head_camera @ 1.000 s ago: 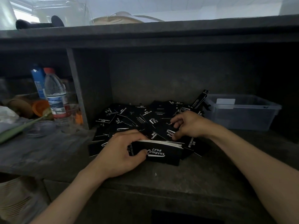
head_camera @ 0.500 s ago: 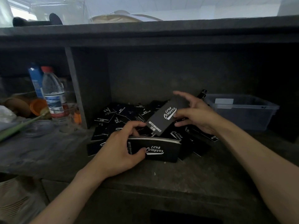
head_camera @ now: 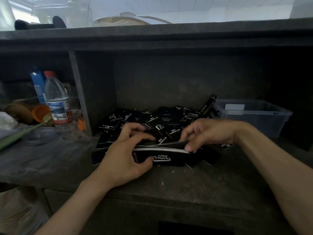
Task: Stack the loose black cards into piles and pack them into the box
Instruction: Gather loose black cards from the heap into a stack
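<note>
black cards (head_camera: 152, 119) with white print on a dark grey shelf (head_camera: 186, 184)
loose cards black with white lettering; pile (head_camera: 169, 158) black, with white script on its front and a thin white line of edges along the top; card (head_camera: 171, 144) laid on it black; box (head_camera: 264, 119) clear, with a white sticker (head_camera: 234, 107); bottle (head_camera: 56, 99) clear, cap (head_camera: 50, 74) red, label (head_camera: 58, 109) blue and white; carton (head_camera: 38, 82) blue; cup (head_camera: 40, 112) orange; stalk (head_camera: 22, 134) green; shelf flecked with white.

Furniture: a dark grey shelf unit, its top board (head_camera: 169, 39) spanning the full width. An upright divider (head_camera: 78, 92) separates a left bay from a wider bay. The back panel (head_camera: 169, 78) is plain and in shadow. The lower shelf surface (head_camera: 194, 185) is scuffed, with pale flecks. Above the top board — a bright window (head_camera: 22, 14) at upper left and a white ceiling (head_camera: 203, 5).
</note>
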### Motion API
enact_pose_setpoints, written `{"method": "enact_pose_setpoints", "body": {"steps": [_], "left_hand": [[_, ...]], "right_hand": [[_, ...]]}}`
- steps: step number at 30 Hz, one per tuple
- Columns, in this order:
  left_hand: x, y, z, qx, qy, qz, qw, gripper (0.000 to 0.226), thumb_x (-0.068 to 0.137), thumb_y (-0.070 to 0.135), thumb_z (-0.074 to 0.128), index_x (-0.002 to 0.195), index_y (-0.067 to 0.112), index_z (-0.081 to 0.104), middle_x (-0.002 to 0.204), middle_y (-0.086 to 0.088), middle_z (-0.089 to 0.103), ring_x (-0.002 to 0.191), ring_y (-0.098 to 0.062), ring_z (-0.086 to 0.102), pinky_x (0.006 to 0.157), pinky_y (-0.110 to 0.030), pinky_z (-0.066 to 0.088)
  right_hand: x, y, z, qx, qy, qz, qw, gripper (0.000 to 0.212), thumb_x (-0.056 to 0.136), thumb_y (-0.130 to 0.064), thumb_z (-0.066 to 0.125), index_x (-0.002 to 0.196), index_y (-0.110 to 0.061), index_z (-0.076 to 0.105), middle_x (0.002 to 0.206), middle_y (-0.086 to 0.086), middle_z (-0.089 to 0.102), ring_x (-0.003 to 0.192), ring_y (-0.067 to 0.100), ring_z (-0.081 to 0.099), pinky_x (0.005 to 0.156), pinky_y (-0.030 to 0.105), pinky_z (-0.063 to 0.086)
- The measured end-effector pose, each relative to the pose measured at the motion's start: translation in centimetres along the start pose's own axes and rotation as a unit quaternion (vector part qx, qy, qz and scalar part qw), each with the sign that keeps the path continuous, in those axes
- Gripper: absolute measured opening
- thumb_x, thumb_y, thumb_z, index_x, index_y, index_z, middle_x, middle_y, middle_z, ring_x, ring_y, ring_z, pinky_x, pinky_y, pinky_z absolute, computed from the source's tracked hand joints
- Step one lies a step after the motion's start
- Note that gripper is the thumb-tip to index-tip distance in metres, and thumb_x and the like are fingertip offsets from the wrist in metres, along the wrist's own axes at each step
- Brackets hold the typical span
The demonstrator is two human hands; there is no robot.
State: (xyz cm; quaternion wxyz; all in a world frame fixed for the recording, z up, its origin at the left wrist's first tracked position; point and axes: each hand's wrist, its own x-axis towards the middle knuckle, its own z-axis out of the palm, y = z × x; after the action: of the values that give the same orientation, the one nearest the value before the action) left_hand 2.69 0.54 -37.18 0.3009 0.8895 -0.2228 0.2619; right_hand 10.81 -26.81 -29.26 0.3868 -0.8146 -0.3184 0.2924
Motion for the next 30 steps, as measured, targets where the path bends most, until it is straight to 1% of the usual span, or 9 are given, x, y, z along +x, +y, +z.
{"method": "enact_pose_setpoints", "body": {"steps": [2, 5, 8, 11, 13, 18, 22, 27, 30], "left_hand": [[0.1, 0.0, 0.0, -0.045, -0.034, 0.015, 0.998, 0.035, 0.079, 0.043, 0.062, 0.113, 0.033, 0.068, 0.128, 0.020, 0.055, 0.115, -0.009, 0.061, 0.094, -0.036, 0.056], [0.1, 0.1, -0.2, -0.110, -0.052, -0.002, 0.993, 0.027, 0.081, 0.033, 0.054, 0.104, 0.034, 0.069, 0.099, 0.008, 0.072, 0.086, -0.021, 0.070, 0.072, -0.049, 0.056], [0.0, 0.4, -0.4, -0.122, -0.031, 0.004, 0.992, 0.024, 0.079, 0.031, 0.052, 0.099, 0.035, 0.064, 0.090, 0.005, 0.070, 0.079, -0.022, 0.066, 0.065, -0.051, 0.052], [0.2, 0.5, -0.4, -0.105, -0.023, 0.017, 0.994, 0.022, 0.080, 0.030, 0.054, 0.099, 0.034, 0.064, 0.097, 0.008, 0.066, 0.087, -0.021, 0.065, 0.069, -0.052, 0.053], [0.2, 0.3, -0.3, -0.088, -0.007, 0.025, 0.996, 0.024, 0.080, 0.029, 0.056, 0.101, 0.031, 0.066, 0.102, 0.010, 0.064, 0.095, -0.020, 0.065, 0.078, -0.046, 0.055], [0.2, 0.3, -0.2, -0.113, -0.002, 0.017, 0.993, 0.030, 0.083, 0.010, 0.062, 0.106, 0.026, 0.073, 0.105, 0.014, 0.072, 0.103, -0.012, 0.069, 0.087, -0.032, 0.056], [0.2, 0.4, -0.2, -0.138, -0.010, 0.016, 0.990, 0.033, 0.082, 0.005, 0.062, 0.105, 0.026, 0.073, 0.104, 0.016, 0.072, 0.104, -0.010, 0.069, 0.089, -0.021, 0.053], [0.3, 0.0, -0.1, -0.124, -0.024, 0.023, 0.992, 0.029, 0.085, 0.016, 0.065, 0.111, 0.025, 0.072, 0.112, 0.013, 0.066, 0.110, -0.012, 0.066, 0.091, -0.020, 0.052], [0.3, -0.2, 0.1, -0.111, -0.016, 0.035, 0.993, 0.030, 0.081, 0.030, 0.064, 0.110, 0.026, 0.072, 0.129, 0.015, 0.057, 0.124, -0.009, 0.059, 0.101, -0.021, 0.050]], "right_hand": [[-0.3, -0.1, -0.1, -0.025, 0.018, 0.008, 0.999, 0.031, 0.083, -0.025, 0.069, 0.108, -0.006, 0.070, 0.101, 0.003, 0.074, 0.090, 0.008, 0.064, 0.079, 0.021, 0.049], [0.2, -0.1, -0.5, 0.008, 0.144, 0.017, 0.989, 0.050, 0.074, -0.052, 0.070, 0.108, -0.015, 0.072, 0.107, 0.003, 0.073, 0.084, 0.009, 0.062, 0.073, 0.023, 0.048], [1.5, 0.5, 0.1, -0.173, 0.235, 0.107, 0.950, 0.069, 0.057, -0.071, 0.076, 0.108, -0.026, 0.066, 0.101, -0.007, 0.070, 0.086, 0.007, 0.065, 0.073, 0.023, 0.051], [3.2, 1.3, 1.2, -0.295, 0.241, 0.174, 0.908, 0.070, 0.065, -0.052, 0.083, 0.123, -0.019, 0.060, 0.108, -0.006, 0.064, 0.099, 0.012, 0.061, 0.088, 0.026, 0.050], [3.6, 1.4, 1.1, -0.277, 0.273, 0.181, 0.903, 0.072, 0.065, -0.043, 0.086, 0.126, -0.016, 0.059, 0.112, -0.003, 0.063, 0.102, 0.014, 0.060, 0.089, 0.024, 0.049], [2.8, 1.3, 0.4, -0.206, 0.292, 0.199, 0.912, 0.061, 0.058, -0.033, 0.092, 0.112, -0.018, 0.069, 0.093, -0.009, 0.063, 0.093, 0.011, 0.061, 0.081, 0.022, 0.047], [2.9, 1.2, 0.6, -0.215, 0.302, 0.206, 0.906, 0.066, 0.062, -0.032, 0.090, 0.120, -0.015, 0.064, 0.104, -0.006, 0.063, 0.100, 0.014, 0.061, 0.087, 0.025, 0.049], [2.8, 1.3, 0.2, -0.165, 0.318, 0.157, 0.920, 0.050, 0.060, -0.018, 0.092, 0.105, -0.021, 0.069, 0.093, -0.006, 0.065, 0.094, 0.013, 0.063, 0.082, 0.024, 0.049], [2.9, 1.6, -0.3, -0.142, 0.352, 0.099, 0.920, 0.035, 0.063, -0.010, 0.089, 0.088, -0.025, 0.070, 0.087, -0.003, 0.069, 0.089, 0.016, 0.067, 0.084, 0.030, 0.054]]}}
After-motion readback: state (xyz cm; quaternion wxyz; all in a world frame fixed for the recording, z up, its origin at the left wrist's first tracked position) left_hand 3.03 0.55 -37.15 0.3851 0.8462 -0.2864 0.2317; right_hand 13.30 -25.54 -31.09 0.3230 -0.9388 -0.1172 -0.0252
